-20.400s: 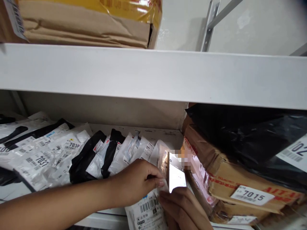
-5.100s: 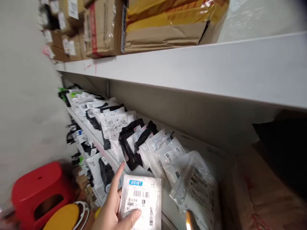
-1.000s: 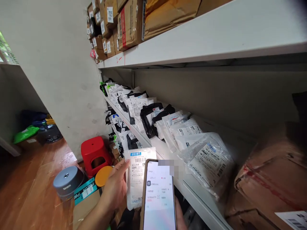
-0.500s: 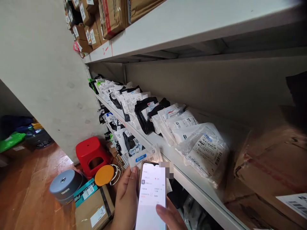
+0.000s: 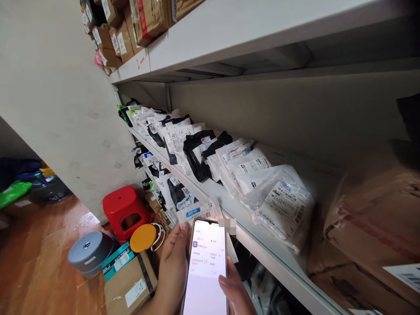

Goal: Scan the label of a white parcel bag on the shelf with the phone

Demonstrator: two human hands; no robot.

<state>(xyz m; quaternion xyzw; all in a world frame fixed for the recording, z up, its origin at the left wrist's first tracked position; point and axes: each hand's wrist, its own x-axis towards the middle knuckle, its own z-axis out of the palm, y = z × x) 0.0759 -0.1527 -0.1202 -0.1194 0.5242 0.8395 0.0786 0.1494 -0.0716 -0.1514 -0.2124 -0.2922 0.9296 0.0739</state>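
A smartphone (image 5: 205,271) with a lit white screen is held upright at the bottom centre. My left hand (image 5: 173,267) grips its left edge, fingers closed, and presses a small white labelled parcel (image 5: 199,212) behind the phone's top. My right hand (image 5: 234,292) holds the phone's right edge from below, thumb on the side. Both hands are in front of the white shelf (image 5: 262,249).
A row of white and black mailer bags (image 5: 210,151) lies along the shelf, with a clear bag (image 5: 282,205) nearest. Cardboard boxes (image 5: 370,227) sit at right and on the upper shelf (image 5: 138,22). On the floor: red stool (image 5: 123,210), grey round device (image 5: 88,251), cardboard box (image 5: 129,284).
Since a second ago the parcel has slid behind the phone, and my left hand moved from holding the parcel alone to gripping phone and parcel together. The view shifted slightly.
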